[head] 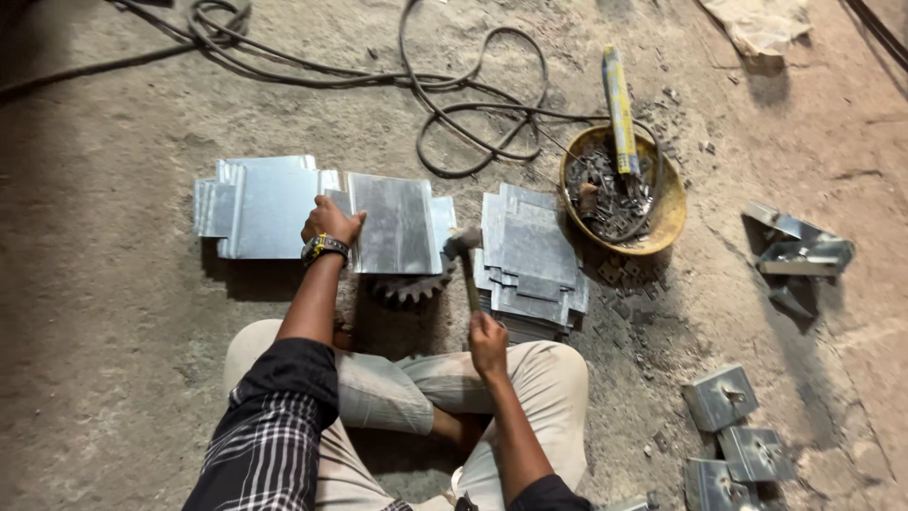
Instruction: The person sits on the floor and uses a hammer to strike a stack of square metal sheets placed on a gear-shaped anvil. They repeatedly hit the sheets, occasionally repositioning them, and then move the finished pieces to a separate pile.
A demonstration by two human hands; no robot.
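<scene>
My left hand (330,223) presses flat on a bent galvanised sheet-metal piece (395,225) that lies across a dark toothed gear (413,288) on the ground. A watch band is on that wrist. My right hand (487,342) grips the wooden handle of a hammer (462,248), whose head sits at the right edge of the same sheet. More cut sheet pieces (255,203) lie under and left of my left hand. I sit cross-legged behind the gear.
A stack of cut metal sheets (532,260) lies right of the hammer. A yellow bowl (662,222) holds scrap bits and a long packet. Black cables (454,95) loop behind. Folded metal brackets (728,426) and bent pieces (799,254) lie at right.
</scene>
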